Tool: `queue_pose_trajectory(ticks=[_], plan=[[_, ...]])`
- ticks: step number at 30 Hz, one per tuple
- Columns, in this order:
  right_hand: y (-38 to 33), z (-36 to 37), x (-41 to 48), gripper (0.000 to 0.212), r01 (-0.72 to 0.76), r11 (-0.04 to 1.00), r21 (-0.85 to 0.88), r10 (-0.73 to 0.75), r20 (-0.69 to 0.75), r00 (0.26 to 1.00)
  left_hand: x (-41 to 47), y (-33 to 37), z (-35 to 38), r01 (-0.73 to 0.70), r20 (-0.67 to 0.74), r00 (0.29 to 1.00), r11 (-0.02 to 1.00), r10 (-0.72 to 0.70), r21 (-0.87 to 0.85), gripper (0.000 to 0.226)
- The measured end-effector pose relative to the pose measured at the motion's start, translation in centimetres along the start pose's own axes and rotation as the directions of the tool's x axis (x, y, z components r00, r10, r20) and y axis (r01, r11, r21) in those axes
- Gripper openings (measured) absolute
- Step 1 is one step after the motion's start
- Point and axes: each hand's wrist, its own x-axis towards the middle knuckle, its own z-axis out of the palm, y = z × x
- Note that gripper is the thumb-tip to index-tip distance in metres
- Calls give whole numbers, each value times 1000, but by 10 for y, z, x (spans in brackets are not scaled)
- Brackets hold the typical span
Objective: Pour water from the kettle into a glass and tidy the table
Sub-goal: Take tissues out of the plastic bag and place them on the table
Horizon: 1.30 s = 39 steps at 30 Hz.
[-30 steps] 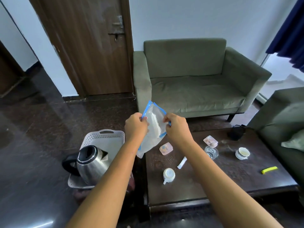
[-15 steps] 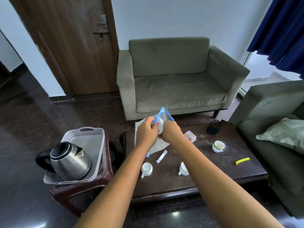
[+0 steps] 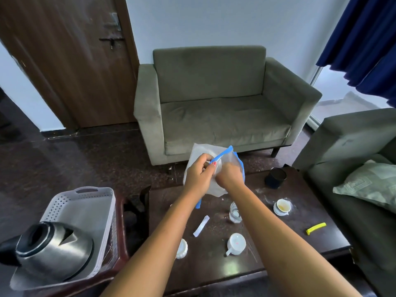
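Fingers [image 3: 206, 157] of both hands clamping a clear zip bag [image 3: 198, 150] above the desk [image 3: 214, 269].
Left hand [image 3: 199, 175] and right hand [image 3: 229, 177] are touching, curling onto the bag near its blue strip; the glass [image 3: 235, 212] is standing on the desk beside the right forearm, and the kettle [image 3: 55, 254] is sitting in a white basket [image 3: 64, 202] at far left.

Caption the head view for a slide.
Over the coffee table, left hand and right hand grip a blue-edged plastic bag; kettle in tray.
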Motion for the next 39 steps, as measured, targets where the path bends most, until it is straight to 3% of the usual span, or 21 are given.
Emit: queue_pose_trajectory(ticks=[2,4,7,10,13,15,17,20,22,24,26,27,30,34,37,39], plan=[[-4,-4,15,31,31,997,-66,-34,-42,999,17,-2,2,-1,21,1000,1000,2,-12,14],[-6,-8,29,33,58,998,-1,-57,-70,996,33,-3,2,5,48,999,998,-2,-68,17],[1,-11,49,33,4,950,313,8,-37,999,49,-4,0,18,150,989,987,7,-159,13],[6,-14,57,21,-131,601,789,91,96,991,61,-7,-3,69,223,975,966,-12,-249,12],[1,-16,61,21,-132,406,904,22,134,991,68,-12,-3,108,244,969,958,-42,-265,18],[-4,-19,65,29,-206,230,951,0,212,977,72,-15,0,98,141,988,972,-69,-213,19],[-6,-23,70,30,-212,114,971,-47,219,975,77,-17,-2,40,-108,993,995,-50,-87,18],[-7,-35,74,22,-202,47,978,-130,206,970,91,-18,-24,-40,-442,891,987,107,157,35],[-7,-45,73,18,-235,46,971,-212,239,948,104,-15,-43,38,-485,874,989,35,140,59],[-4,-50,76,19,-290,92,953,-266,304,915,115,-9,-56,256,-371,897,967,-241,-8,67],[-5,-52,82,23,-348,144,926,-288,376,881,121,-7,-60,432,-196,871,892,-452,-136,54],[-7,-52,84,21,-359,190,914,-258,400,880,123,-10,-61,457,-180,858,876,-480,-158,42],[-7,-49,95,18,-269,351,897,-173,344,923,122,-23,-62,389,-358,825,899,-438,-204,21],[6,-46,106,28,-176,386,906,-335,315,888,116,-32,-69,343,-506,763,915,-403,-213,22],[16,-45,111,34,-176,508,843,-266,348,899,112,-38,-80,339,-572,720,918,-394,-205,21],[24,-40,116,37,-228,521,822,-182,369,911,109,-43,-88,348,-589,709,919,-387,-185,22]])
